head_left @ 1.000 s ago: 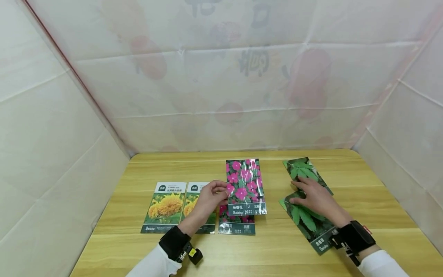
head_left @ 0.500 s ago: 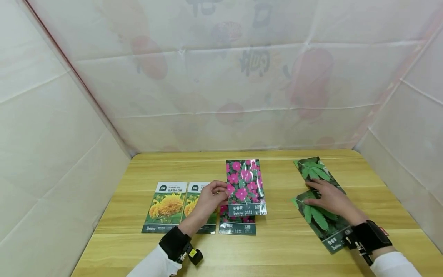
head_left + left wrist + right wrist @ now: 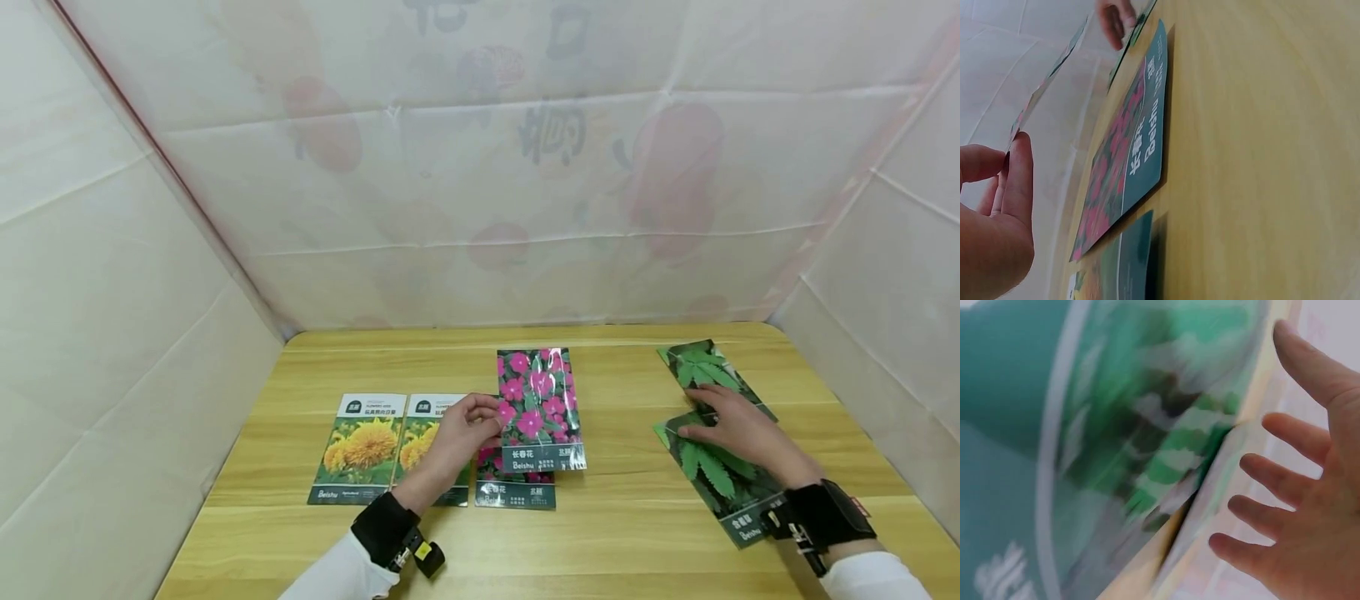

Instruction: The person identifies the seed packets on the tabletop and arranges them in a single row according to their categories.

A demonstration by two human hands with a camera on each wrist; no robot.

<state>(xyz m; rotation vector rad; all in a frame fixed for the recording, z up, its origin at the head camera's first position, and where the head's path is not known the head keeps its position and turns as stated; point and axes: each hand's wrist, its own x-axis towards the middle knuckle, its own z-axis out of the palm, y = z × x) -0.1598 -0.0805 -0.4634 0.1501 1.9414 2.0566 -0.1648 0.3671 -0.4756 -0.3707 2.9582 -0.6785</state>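
Observation:
My left hand [image 3: 467,433] pinches the left edge of a seed packet [image 3: 542,400] printed with pink flowers. In the left wrist view this packet is lifted off the table, thumb and fingers on its edge. A matching pink-flower packet [image 3: 517,495] lies beneath it on the table, mostly covered in the head view. On the right, my right hand [image 3: 738,429] lies over two green-leaf seed packets, one farther back [image 3: 701,364] and one nearer [image 3: 712,483]. Its fingers are straight and spread in the right wrist view.
Two yellow-flower seed packets [image 3: 360,454] lie side by side at the left, the right one [image 3: 411,454] partly behind my left hand. The wooden table [image 3: 600,542] is enclosed by pale fabric walls [image 3: 420,208] at the back and sides.
My right hand has slid to the right, and both green-leaf packets have moved with it. The held pink-flower packet has shifted slightly right with my left hand.

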